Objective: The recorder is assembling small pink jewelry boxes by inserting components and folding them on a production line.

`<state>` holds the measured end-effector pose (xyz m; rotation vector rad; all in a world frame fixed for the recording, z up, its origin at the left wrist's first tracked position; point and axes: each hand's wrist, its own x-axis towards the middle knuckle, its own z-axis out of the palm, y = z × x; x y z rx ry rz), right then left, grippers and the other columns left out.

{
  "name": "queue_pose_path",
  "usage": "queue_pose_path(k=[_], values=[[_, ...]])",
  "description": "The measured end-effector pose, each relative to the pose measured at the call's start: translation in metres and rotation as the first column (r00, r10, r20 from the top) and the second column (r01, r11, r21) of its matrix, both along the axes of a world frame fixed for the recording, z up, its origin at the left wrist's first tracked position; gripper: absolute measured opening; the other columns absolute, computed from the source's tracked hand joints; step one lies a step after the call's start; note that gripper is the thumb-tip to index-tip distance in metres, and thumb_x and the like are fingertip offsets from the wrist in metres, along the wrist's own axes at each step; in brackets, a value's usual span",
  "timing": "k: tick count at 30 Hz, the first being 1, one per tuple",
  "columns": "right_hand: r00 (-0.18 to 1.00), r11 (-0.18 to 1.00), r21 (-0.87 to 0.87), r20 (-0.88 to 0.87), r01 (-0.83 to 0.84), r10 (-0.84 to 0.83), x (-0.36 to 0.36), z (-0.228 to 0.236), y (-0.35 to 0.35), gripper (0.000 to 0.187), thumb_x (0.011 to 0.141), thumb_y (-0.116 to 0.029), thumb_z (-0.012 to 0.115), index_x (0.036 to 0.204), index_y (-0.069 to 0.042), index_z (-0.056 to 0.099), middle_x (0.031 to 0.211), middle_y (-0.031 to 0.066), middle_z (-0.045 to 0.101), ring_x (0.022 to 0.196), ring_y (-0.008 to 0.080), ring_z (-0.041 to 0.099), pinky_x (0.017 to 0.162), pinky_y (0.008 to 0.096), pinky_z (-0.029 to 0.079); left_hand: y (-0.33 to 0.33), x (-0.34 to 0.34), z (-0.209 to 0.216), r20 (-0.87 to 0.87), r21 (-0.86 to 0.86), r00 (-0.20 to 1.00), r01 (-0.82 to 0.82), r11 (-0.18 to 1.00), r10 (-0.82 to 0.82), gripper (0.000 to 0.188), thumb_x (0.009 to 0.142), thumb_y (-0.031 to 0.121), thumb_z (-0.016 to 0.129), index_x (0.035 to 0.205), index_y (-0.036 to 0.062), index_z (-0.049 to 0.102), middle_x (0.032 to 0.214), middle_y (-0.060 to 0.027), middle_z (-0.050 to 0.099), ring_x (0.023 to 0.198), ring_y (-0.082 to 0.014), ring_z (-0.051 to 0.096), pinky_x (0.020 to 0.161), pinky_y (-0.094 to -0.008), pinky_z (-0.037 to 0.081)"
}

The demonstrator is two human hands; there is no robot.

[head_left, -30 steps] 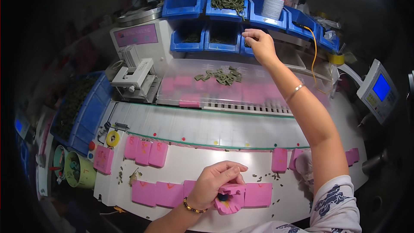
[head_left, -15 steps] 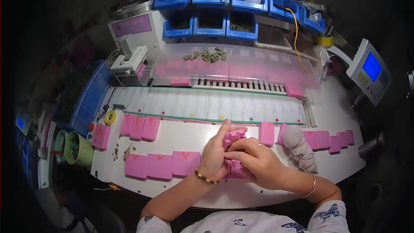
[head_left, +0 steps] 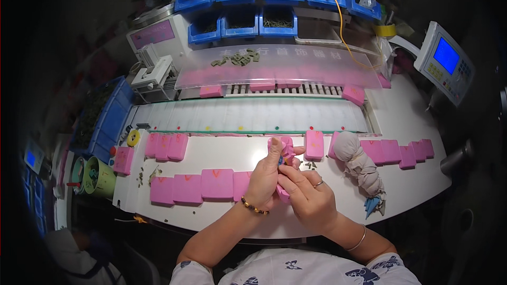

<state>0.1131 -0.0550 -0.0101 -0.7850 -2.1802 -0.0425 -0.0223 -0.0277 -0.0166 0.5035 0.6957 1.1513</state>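
Note:
Over the near middle of the white worktop, my left hand (head_left: 262,182) is closed around a pink rubber mould (head_left: 287,144), its thumb pressing the spread, wavy-edged part. My right hand (head_left: 312,200) has its fingers pinched at the mould's inner side, where a small dark bluish piece (head_left: 281,161) shows between the hands. Whether the fingertips hold that piece is hidden. Left of my hands lies a row of pink mould blocks (head_left: 217,183), one partly behind my left wrist. Another pink block (head_left: 314,145) stands just beyond my right hand.
A twisted greyish cloth bundle (head_left: 359,161) lies right of my hands, with more pink blocks (head_left: 391,151) past it. Beyond runs a white tray strip (head_left: 227,116) edged in green. Blue bins (head_left: 240,24) hold green pieces. A control screen (head_left: 447,55) stands at right, a green bucket (head_left: 105,175) at left.
My view has shifted, so the bench appears a little higher and further left. The mould in my hands is turned and spread more, and a bluish piece now shows in it.

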Motion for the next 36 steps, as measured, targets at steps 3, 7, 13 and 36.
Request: queue_pose_path(k=[3,7,13,36], values=[[0.996,0.989,-0.116,0.009,-0.091,0.093,0.011,0.005,0.001,0.047,0.069,-0.007,0.068,0.115,0.0,0.063,0.119,0.0168,0.062,0.091,0.0295,0.062,0.078,0.0365,0.053,0.0,-0.004,0.002,-0.207,0.058,0.978,0.017,0.998,-0.005,0.076,0.094,0.065,0.04,0.115,-0.0048,0.06,0.076,0.0001,0.055,0.067,-0.0057,0.052,0.064,-0.0195,0.047],[0.952,0.889,-0.354,-0.198,-0.291,0.233,0.049,0.031,0.01,0.059,0.071,-0.019,0.078,0.124,-0.002,0.059,0.129,0.0174,0.055,0.105,0.0317,0.058,0.091,0.04,0.048,0.007,-0.01,0.004,-0.26,0.077,0.966,0.037,0.996,-0.016,0.081,0.095,0.068,0.033,0.116,-0.0079,0.055,0.069,-0.0024,0.053,0.059,-0.0084,0.049,0.058,-0.0253,0.049],[0.81,0.835,-0.026,0.258,0.55,-0.526,0.108,0.024,0.026,0.08,0.07,-0.015,0.081,0.14,-0.004,0.044,0.132,0.0201,0.048,0.117,0.0368,0.049,0.102,0.0447,0.038,0.009,-0.013,0.003,-0.261,0.113,0.964,0.088,0.99,-0.056,0.083,0.096,0.066,0.03,0.119,-0.01,0.054,0.069,-0.0053,0.055,0.05,-0.0097,0.046,0.052,-0.0284,0.052],[0.99,0.987,0.148,0.117,0.062,-0.08,0.048,0.095,0.017,0.063,0.073,-0.005,0.064,0.135,-0.012,0.057,0.13,0.0247,0.057,0.081,0.0237,0.065,0.076,0.0329,0.045,0.002,-0.029,0.014,-0.246,0.211,0.969,0.023,0.977,0.03,0.063,0.104,0.048,0.029,0.133,-0.0042,0.049,0.085,-0.0065,0.06,0.075,-0.0126,0.058,0.066,-0.0251,0.052]])
